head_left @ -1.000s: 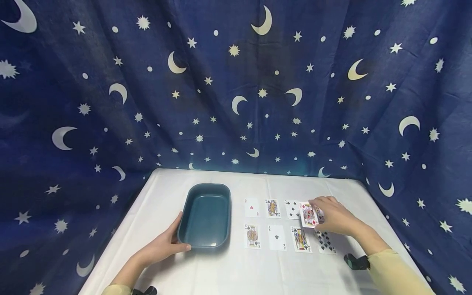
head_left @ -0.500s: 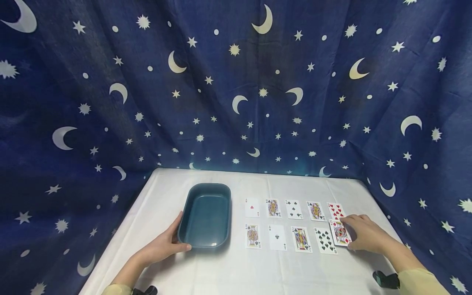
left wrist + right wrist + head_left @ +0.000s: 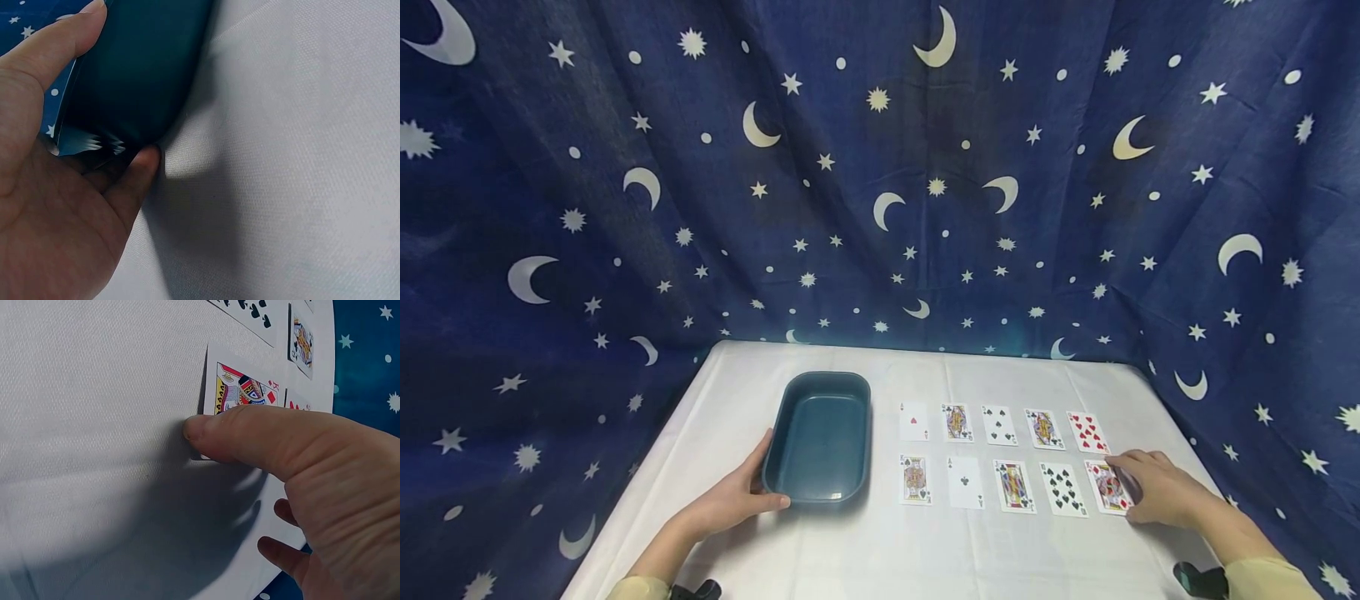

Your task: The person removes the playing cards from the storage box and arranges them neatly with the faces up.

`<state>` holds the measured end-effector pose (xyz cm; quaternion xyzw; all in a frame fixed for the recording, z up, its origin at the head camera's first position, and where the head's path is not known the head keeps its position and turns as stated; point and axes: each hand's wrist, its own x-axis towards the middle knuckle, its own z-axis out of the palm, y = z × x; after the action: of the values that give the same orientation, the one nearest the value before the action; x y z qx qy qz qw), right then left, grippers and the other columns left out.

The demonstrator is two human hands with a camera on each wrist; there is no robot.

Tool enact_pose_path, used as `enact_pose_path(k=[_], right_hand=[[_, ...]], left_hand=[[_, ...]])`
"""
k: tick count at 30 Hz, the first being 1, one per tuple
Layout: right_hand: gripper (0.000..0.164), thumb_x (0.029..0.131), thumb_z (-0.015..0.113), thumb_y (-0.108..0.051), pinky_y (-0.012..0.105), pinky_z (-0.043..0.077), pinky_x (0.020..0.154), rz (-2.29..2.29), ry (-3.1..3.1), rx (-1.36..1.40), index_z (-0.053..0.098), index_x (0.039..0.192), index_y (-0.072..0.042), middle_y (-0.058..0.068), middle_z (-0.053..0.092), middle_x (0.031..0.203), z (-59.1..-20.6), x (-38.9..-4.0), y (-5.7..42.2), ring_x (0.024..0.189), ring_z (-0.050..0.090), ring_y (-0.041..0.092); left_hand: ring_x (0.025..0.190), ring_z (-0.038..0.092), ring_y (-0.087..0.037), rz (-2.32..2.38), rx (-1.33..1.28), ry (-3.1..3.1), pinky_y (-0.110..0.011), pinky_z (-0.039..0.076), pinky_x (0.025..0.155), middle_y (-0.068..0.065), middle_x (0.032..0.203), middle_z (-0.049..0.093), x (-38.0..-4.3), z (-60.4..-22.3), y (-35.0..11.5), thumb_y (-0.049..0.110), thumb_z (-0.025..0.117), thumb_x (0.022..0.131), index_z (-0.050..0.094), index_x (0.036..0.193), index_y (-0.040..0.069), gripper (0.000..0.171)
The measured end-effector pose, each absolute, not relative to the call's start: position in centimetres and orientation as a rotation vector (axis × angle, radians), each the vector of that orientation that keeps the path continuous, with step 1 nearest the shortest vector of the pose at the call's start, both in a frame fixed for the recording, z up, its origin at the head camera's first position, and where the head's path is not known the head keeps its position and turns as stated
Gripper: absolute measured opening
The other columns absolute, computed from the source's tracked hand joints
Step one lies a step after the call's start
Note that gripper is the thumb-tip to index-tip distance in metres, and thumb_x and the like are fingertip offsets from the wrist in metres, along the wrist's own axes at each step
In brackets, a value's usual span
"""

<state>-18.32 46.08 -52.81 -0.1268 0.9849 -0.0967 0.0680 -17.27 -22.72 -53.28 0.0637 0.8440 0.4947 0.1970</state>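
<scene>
A dark teal rectangular tray (image 3: pixel 817 454) stands at the left of the white-covered table. My left hand (image 3: pixel 727 502) grips its near left corner, the thumb at the near side and the fingers along the left wall. In the left wrist view, the fingers bend beneath the tray (image 3: pixel 140 69). Over at the right, my right hand (image 3: pixel 1171 495) pinches the right side of a king of diamonds playing card (image 3: pixel 1107 486), at the near row's right end. The right wrist view shows the thumb across the lower part of the king of diamonds (image 3: pixel 244 387).
Face-up playing cards lie in two rows right of the tray, including an ace of hearts (image 3: pixel 913 422), a ten of spades (image 3: pixel 1063 490) and a red hearts card (image 3: pixel 1087 433). A blue star-and-moon curtain (image 3: pixel 880 208) surrounds the table's back and sides.
My right hand has carried the king of diamonds rightward and down, from above the cards to the near row's right end. The left hand and tray have stayed put.
</scene>
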Motion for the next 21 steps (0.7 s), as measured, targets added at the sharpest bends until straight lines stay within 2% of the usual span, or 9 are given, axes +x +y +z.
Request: enact_pose_path(k=[10, 17, 21], right_hand=[[0.087, 0.055, 0.089, -0.018, 0.076, 0.039, 0.097, -0.368, 2.877, -0.277, 0.061, 0.135, 0.001, 0.027, 0.055, 0.131, -52.17, -17.85, 45.73, 0.118, 0.047, 0.051], [0.087, 0.057, 0.09, -0.017, 0.078, 0.037, 0.098, -0.39, 2.834, -0.231, 0.06, 0.137, 0.001, 0.028, 0.051, 0.135, -52.14, -17.83, 45.67, 0.12, 0.045, 0.053], [0.088, 0.058, 0.09, -0.016, 0.078, 0.036, 0.098, -0.405, 2.823, -0.221, 0.059, 0.138, 0.001, 0.028, 0.051, 0.135, -52.16, -17.82, 45.66, 0.119, 0.044, 0.052]], left_hand=[[0.144, 0.037, -0.046, 1.399, 0.158, 2.349, -0.056, 0.035, 0.115, -0.022, 0.169, 0.007, -17.1, -53.01, -22.52, 0.036, 0.083, 0.087, -0.005, 0.166, 0.022, 0.119], [0.144, 0.037, -0.046, 1.398, 0.159, 2.352, -0.056, 0.037, 0.115, -0.021, 0.169, 0.006, -17.11, -53.1, -22.61, 0.036, 0.083, 0.087, -0.004, 0.166, 0.023, 0.119], [0.146, 0.033, -0.045, 1.414, 0.167, 2.34, -0.055, 0.035, 0.116, -0.019, 0.17, 0.003, -17.11, -53.1, -22.65, 0.035, 0.083, 0.087, -0.005, 0.166, 0.023, 0.119]])
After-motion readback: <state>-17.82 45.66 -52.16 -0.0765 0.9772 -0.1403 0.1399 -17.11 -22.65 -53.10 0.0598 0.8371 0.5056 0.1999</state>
